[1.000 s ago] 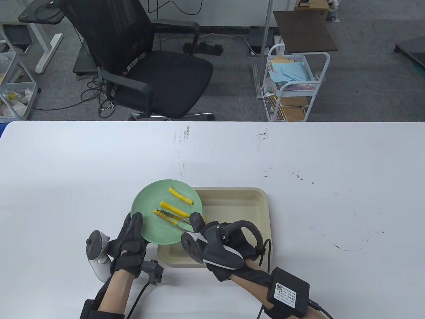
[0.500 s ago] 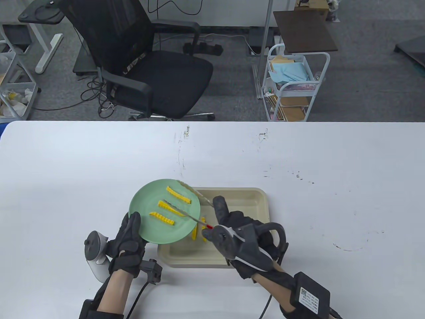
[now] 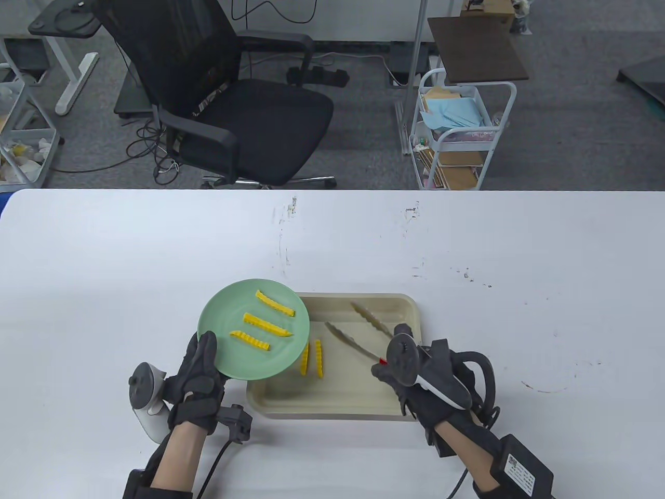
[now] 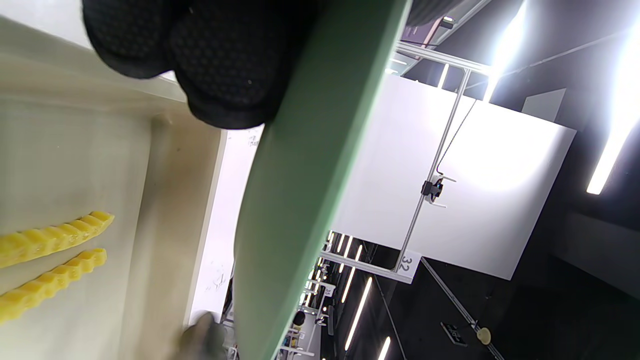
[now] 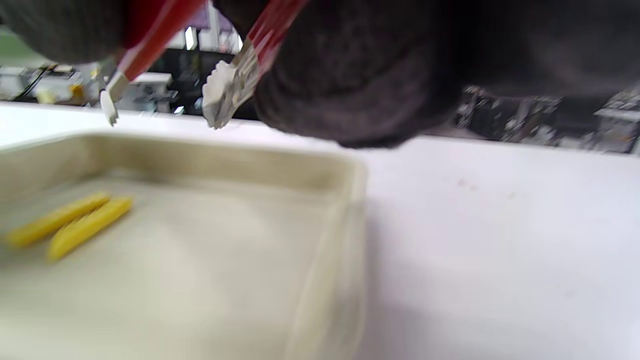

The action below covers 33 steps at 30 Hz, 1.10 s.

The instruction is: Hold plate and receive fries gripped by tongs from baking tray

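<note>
My left hand [image 3: 200, 371] grips the near rim of a green plate [image 3: 228, 312] and holds it over the left end of the beige baking tray [image 3: 410, 306]. Three yellow crinkle fries [image 3: 265, 323] lie on the plate. Two more fries [image 3: 311, 357] lie in the tray, also seen in the left wrist view [image 4: 50, 235] and the right wrist view [image 5: 70, 220]. My right hand [image 3: 410, 371] holds metal tongs [image 3: 356, 332] with red handles, their arms spread open and empty above the tray. The tong tips show in the right wrist view [image 5: 220, 95].
The white table [image 3: 519, 260] stretches to the right and far side of the tray. A black office chair [image 3: 234, 104] and a white cart [image 3: 457, 135] stand beyond the table's far edge.
The tongs left a fry on the plate, opened, and my right hand carried them right, off the plate and over the tray. The plate shifted slightly left.
</note>
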Each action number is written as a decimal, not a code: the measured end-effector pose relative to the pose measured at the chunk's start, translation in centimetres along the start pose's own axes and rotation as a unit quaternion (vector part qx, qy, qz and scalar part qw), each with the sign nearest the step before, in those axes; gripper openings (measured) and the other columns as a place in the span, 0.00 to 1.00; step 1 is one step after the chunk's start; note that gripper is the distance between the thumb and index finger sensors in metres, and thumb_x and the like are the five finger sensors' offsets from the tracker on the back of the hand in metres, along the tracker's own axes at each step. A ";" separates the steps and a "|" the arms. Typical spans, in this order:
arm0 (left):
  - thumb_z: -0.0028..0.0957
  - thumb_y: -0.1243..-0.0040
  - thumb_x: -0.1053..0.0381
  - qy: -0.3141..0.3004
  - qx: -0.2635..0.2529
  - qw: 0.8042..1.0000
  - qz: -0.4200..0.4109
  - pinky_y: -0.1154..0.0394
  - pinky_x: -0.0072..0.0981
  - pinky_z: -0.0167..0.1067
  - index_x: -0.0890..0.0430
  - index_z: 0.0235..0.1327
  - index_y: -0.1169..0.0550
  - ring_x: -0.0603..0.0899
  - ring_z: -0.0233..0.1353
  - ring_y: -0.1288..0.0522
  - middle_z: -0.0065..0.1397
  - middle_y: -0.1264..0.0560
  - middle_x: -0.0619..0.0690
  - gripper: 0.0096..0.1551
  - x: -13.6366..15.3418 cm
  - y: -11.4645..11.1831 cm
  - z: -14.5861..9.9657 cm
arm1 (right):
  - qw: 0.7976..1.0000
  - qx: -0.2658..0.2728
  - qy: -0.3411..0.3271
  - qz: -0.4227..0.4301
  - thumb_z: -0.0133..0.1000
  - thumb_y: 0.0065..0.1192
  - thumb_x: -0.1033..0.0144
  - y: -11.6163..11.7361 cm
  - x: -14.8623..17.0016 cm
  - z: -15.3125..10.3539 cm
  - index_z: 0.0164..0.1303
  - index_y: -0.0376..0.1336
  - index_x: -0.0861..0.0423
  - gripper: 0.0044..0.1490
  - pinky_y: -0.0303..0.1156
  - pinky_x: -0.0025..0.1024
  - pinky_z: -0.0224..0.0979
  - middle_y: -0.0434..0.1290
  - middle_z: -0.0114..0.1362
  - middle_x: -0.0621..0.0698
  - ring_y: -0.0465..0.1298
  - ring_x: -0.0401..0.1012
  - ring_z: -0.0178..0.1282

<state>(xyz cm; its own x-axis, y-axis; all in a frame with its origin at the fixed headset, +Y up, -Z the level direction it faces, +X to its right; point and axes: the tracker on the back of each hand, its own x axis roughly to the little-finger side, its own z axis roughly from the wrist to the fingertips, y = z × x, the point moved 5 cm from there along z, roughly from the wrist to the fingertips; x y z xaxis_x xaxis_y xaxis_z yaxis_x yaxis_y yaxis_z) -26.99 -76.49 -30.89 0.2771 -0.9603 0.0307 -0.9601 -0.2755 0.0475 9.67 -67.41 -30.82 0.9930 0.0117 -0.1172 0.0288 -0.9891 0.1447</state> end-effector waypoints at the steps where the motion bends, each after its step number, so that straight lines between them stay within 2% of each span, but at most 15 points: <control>1: 0.69 0.64 0.45 -0.001 0.000 1.000 0.000 0.28 0.59 0.55 0.66 0.79 0.54 0.56 0.49 0.21 0.68 0.35 0.57 0.37 0.0 0.0 0.0 | 1.000 -0.014 -0.007 -0.001 0.45 0.53 0.28 0.6 -0.6 0.1 0.75 0.56 0.48 0.51 0.80 0.43 0.30 0.79 0.52 0.54 0.84 0.41 0.24; 12: 0.69 0.64 0.45 -0.002 0.003 1.000 -0.001 0.28 0.58 0.55 0.66 0.79 0.54 0.56 0.49 0.21 0.68 0.35 0.57 0.37 -0.1 0.1 -0.1 | 0.998 -0.039 -0.022 -0.048 0.47 0.51 0.30 2.7 -4.4 1.2 0.73 0.57 0.49 0.49 0.81 0.43 0.29 0.80 0.50 0.53 0.84 0.40 0.22; 24: 0.69 0.64 0.45 -0.005 -0.002 1.000 0.001 0.28 0.59 0.55 0.66 0.79 0.54 0.56 0.49 0.21 0.68 0.35 0.57 0.37 -0.2 0.3 -0.1 | 0.997 -0.017 -0.020 -0.070 0.48 0.53 0.34 2.7 -5.0 1.3 0.71 0.59 0.49 0.45 0.82 0.43 0.27 0.81 0.47 0.54 0.85 0.40 0.20; 33: 0.69 0.63 0.45 -0.011 -0.010 1.000 0.003 0.28 0.58 0.55 0.66 0.78 0.53 0.56 0.49 0.21 0.68 0.35 0.57 0.37 -0.4 0.5 -0.1 | 0.999 -0.008 -0.024 -0.035 0.47 0.57 0.37 2.7 -4.1 1.6 0.67 0.63 0.48 0.41 0.83 0.43 0.24 0.82 0.43 0.54 0.85 0.40 0.17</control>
<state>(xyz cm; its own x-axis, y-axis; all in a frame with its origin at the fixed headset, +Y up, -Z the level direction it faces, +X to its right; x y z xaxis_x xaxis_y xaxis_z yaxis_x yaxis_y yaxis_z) -27.60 -76.29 -30.77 0.2699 -0.9628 0.0082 -0.9609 -0.2688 0.0665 5.54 -70.33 -31.57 0.9821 0.0733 -0.1736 0.0998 -0.9837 0.1494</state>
